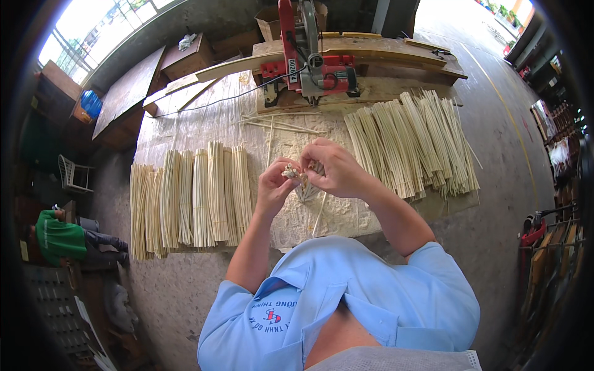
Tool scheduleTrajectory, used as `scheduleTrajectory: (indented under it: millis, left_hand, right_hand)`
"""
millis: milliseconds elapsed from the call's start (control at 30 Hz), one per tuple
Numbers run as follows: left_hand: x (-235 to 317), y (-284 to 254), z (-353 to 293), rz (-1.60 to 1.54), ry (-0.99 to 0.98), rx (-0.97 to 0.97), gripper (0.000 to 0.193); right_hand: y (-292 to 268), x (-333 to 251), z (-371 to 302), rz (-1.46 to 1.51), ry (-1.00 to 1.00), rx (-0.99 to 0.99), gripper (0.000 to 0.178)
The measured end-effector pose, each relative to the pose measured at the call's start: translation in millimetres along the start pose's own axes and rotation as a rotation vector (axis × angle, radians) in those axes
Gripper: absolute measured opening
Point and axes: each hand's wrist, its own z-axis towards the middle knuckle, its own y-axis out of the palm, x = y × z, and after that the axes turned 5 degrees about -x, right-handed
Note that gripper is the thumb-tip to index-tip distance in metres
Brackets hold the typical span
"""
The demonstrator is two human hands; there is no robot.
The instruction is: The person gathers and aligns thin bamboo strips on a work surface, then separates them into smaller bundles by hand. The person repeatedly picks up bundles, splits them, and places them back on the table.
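Note:
Close together over the middle of the worktable, both my hands are closed on a bundle of thin pale sticks (305,191), seen almost end-on. My left hand (272,188) grips the left part of it, with a cluster of stick ends (289,171) showing at its fingertips. From the right, my right hand (335,168) pinches at the bundle's top, and more stick ends show under its fingers. How the sticks run between the two hands is partly hidden. A few loose sticks (284,126) lie on the table beyond my hands.
Tied stick bundles (201,198) line the table's left side; more sticks (411,145) are piled at the right. A red mitre saw (309,74) stands at the back beside long boards (396,57). Sawdust covers the worktable (291,222). A person in green (60,237) is far left.

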Motion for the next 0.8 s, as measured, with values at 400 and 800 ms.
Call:
scheduleTrajectory:
  millis: [400, 800]
  left_hand:
    - [-2.8, 4.2, 4.6, 0.019, 0.047, -0.009, 0.025]
    - [-2.1, 1.8, 2.0, 0.015, 0.03, 0.045, 0.022]
  right_hand:
    - [7.8, 3.0, 7.2, 0.034, -0.024, 0.058, 0.023]
    - [5.4, 3.1, 9.4, 0.0, -0.057, 0.088, 0.012]
